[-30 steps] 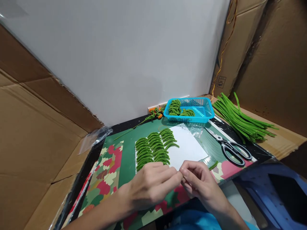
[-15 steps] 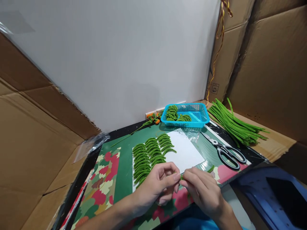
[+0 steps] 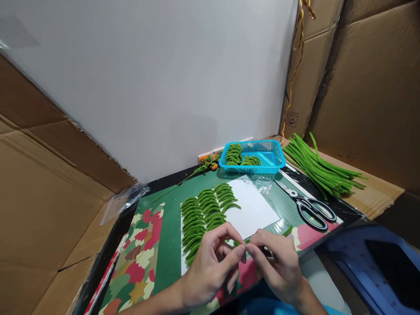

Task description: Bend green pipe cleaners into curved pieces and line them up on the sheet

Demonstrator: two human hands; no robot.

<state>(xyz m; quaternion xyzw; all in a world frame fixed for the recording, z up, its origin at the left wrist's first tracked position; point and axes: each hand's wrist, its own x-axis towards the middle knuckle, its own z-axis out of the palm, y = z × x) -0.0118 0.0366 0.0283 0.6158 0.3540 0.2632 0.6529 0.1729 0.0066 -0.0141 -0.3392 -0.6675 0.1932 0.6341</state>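
Note:
My left hand (image 3: pixel 213 267) and my right hand (image 3: pixel 278 267) meet fingertip to fingertip over the near edge of the table, pinching a short green fuzzy piece (image 3: pixel 241 242) between them; most of it is hidden by the fingers. Just beyond my hands, rows of curved green fuzzy pieces (image 3: pixel 205 210) lie on a white sheet (image 3: pixel 254 210). A loose green piece (image 3: pixel 288 230) lies to the right of my right hand.
A blue basket (image 3: pixel 274 164) at the back holds more curved green pieces. Scissors (image 3: pixel 310 208) lie at the right, a bundle of long green stems (image 3: pixel 320 168) behind them. Orange-flowered sprig (image 3: pixel 205 162) by the wall. Cardboard surrounds the table; a blue stool (image 3: pixel 377 267) stands at lower right.
My hands stayed together and drew slightly nearer to me; my left fingers spread apart. The view shifted a little, so table items sit slightly left.

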